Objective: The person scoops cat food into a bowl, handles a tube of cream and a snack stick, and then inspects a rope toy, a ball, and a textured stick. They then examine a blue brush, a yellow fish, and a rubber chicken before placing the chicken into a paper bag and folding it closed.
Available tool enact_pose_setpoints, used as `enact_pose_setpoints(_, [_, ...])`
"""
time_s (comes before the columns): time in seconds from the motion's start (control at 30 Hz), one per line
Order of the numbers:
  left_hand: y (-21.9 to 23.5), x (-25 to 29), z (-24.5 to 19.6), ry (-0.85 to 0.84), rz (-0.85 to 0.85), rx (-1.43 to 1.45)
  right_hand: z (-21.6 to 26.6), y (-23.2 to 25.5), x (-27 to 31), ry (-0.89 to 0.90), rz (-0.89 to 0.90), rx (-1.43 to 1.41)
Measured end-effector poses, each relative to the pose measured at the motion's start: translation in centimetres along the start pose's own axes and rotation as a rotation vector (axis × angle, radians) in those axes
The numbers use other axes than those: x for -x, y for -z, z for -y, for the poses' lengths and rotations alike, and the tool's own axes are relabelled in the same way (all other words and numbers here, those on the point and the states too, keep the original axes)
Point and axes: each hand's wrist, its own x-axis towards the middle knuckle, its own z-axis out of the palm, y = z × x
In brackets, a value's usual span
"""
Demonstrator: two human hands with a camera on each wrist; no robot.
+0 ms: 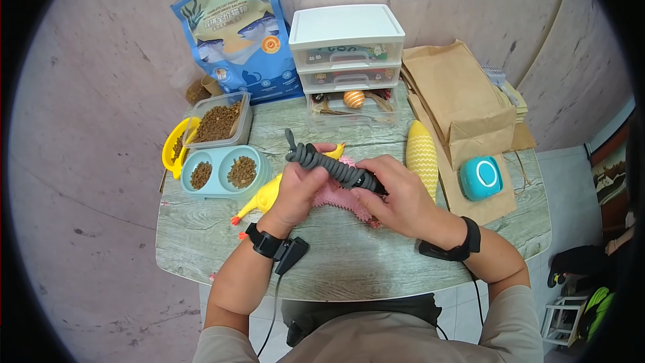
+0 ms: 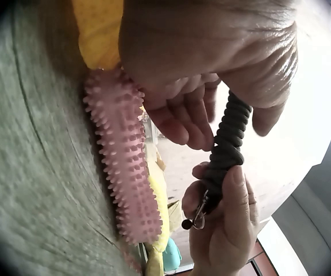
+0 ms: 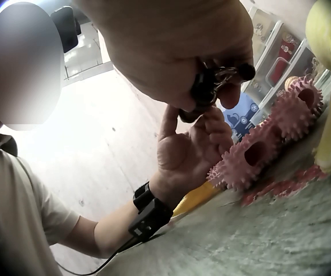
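Observation:
A dark grey rope leash is wound into a tight coil and held up above the table, slanting from upper left to lower right in the head view. My left hand grips its left part, thumb on the near side. Around the lower right end curls my right hand, where a metal clip sticks out in the left wrist view. Beneath the hands lies a pink spiky toy, partly hidden from the head camera. A yellow rubber chicken lies beside my left hand.
Left are a light-blue double bowl, a tub of kibble and a yellow dish. Behind stand a blue food bag and drawers. Right are a yellow zigzag toy, paper bags and a teal brush.

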Motion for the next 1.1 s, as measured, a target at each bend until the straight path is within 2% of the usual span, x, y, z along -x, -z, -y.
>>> enact_pose_setpoints(0.13, [0.5,-0.1,0.7,0.018,-0.043,0.083,-0.4,0.3,-0.4,0.032,-0.007,0.027])
enact_pose_setpoints(0.2, [0.2,-0.3,1.1,-0.018,-0.085,-0.038,-0.8,0.9,-0.7,0.070,-0.010,0.073])
enact_pose_setpoints(0.27, [0.7,-0.6,1.3,-0.036,-0.068,-0.047,-1.0,2.0,-1.6,0.114,-0.090,0.248])
enact_pose_setpoints(0.33, [0.7,-0.9,1.0,-0.074,-0.065,-0.054,-2.0,2.7,-3.0,0.109,-0.067,0.305])
enact_pose_setpoints(0.4, [0.4,-0.8,0.8,-0.020,-0.085,0.011,-3.3,3.0,-5.0,0.165,-0.145,0.437])
enact_pose_setpoints(0.47, [0.5,-0.7,0.7,-0.027,-0.080,0.024,-4.4,3.2,-7.1,0.170,-0.092,0.489])
enact_pose_setpoints(0.53, [0.7,-0.8,0.8,-0.001,-0.079,0.048,-5.9,2.9,-8.8,0.082,0.038,0.495])
enact_pose_setpoints(0.6, [1.0,-0.9,1.0,-0.006,-0.075,0.068,-6.5,2.3,-9.8,0.085,0.060,0.512])
enact_pose_setpoints(0.67, [1.1,-1.0,1.1,-0.011,-0.074,0.089,-8.2,1.4,-10.3,-0.077,0.118,0.439])
enact_pose_setpoints(0.77, [1.2,-1.0,1.2,0.015,-0.067,0.098,-9.9,0.8,-10.2,-0.135,0.196,0.436])
enact_pose_setpoints(0.8, [1.2,-1.0,1.3,0.019,-0.066,0.081,-9.5,1.0,-10.1,-0.125,0.206,0.442])
enact_pose_setpoints(0.87, [1.2,-0.9,1.2,0.020,-0.070,0.070,-8.5,1.5,-9.6,0.047,0.059,0.473])
enact_pose_setpoints(0.9, [1.2,-0.8,1.1,0.012,-0.068,0.063,-8.1,1.7,-9.3,0.051,0.068,0.476])
enact_pose_setpoints(0.97, [1.1,-0.8,1.2,0.007,-0.061,0.064,-7.6,2.1,-8.6,-0.102,0.219,0.538])
enact_pose_setpoints(1.1, [1.2,-0.9,1.2,0.022,-0.053,0.074,-7.2,2.6,-8.2,-0.143,0.346,0.534])
